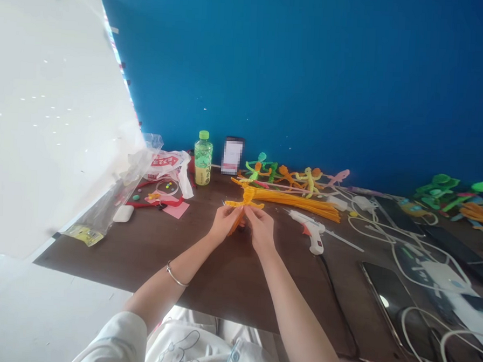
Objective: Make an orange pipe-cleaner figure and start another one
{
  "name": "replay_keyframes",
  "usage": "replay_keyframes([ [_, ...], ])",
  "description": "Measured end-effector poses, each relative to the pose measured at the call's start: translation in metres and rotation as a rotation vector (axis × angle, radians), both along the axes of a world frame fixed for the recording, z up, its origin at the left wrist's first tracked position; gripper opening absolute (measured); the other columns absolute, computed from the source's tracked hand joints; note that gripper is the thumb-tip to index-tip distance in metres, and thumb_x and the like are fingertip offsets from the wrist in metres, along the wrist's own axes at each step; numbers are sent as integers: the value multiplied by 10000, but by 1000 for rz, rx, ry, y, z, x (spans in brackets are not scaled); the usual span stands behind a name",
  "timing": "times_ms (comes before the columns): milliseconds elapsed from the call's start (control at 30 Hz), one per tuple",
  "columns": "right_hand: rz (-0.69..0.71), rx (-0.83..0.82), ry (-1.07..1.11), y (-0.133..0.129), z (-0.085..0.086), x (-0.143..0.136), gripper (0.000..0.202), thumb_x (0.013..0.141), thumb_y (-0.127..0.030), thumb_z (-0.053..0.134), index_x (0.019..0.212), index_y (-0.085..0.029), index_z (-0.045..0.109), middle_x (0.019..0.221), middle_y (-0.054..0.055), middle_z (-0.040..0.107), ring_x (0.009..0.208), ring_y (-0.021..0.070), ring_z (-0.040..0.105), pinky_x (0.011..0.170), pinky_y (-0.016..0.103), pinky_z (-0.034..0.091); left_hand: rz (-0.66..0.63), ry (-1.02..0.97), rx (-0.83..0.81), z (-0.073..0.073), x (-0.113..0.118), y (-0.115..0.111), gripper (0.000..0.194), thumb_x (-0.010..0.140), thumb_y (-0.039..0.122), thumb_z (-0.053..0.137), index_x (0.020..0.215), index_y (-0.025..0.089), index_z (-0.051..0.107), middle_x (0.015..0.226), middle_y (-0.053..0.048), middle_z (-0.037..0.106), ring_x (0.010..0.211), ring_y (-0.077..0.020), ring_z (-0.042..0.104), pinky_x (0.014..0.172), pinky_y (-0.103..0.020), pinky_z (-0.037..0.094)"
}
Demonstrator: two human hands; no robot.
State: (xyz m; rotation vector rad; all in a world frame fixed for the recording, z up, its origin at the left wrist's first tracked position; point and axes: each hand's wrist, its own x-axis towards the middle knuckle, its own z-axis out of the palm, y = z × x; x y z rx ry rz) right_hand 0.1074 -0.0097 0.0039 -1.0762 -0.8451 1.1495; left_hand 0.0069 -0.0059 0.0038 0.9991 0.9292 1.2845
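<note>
Over the middle of the dark table, my left hand and my right hand meet with fingers pinched on an orange-yellow pipe cleaner figure. Two short arms stick out sideways from the figure, and its lower strands hang between my hands. My fingers partly cover its lower body. Just behind it lies a bundle of orange pipe cleaners, stretching to the right. A white glue gun rests to the right of my right hand.
A green-capped bottle and an upright phone stand by the blue wall. Several finished pipe cleaner figures lie behind the bundle. Plastic bags sit at left. White cables and a dark tablet occupy the right.
</note>
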Motion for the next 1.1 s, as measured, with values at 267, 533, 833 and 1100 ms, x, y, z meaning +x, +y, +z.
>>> replay_keyframes([
  [267,-79,62,-165,-7,6,-6,254,575,-367,709,706,-151,682,606,28,632,535,138,535,511,289,455,31,22,15,2,-1,0,361,664,467,606,664,107,570,450,-1,541,396,-97,509,415,-216,421],
  [533,-21,64,-147,-7,4,-6,260,594,-400,696,691,-162,657,474,-12,545,427,120,475,443,294,442,42,63,78,-1,-2,1,283,706,416,586,647,142,543,436,16,532,383,-98,507,410,-212,413],
  [833,14,114,-224,-7,0,-4,239,653,-392,650,717,-161,649,520,2,583,474,146,530,494,305,466,74,151,133,-7,-3,4,242,748,363,546,618,160,519,417,27,485,372,-86,464,390,-203,377],
  [1100,-123,275,-538,-7,0,1,198,698,-354,601,763,-173,647,791,59,657,746,187,607,720,326,483,121,46,54,-7,-4,7,308,727,444,551,657,149,498,440,34,491,382,-67,440,418,-199,353],
])
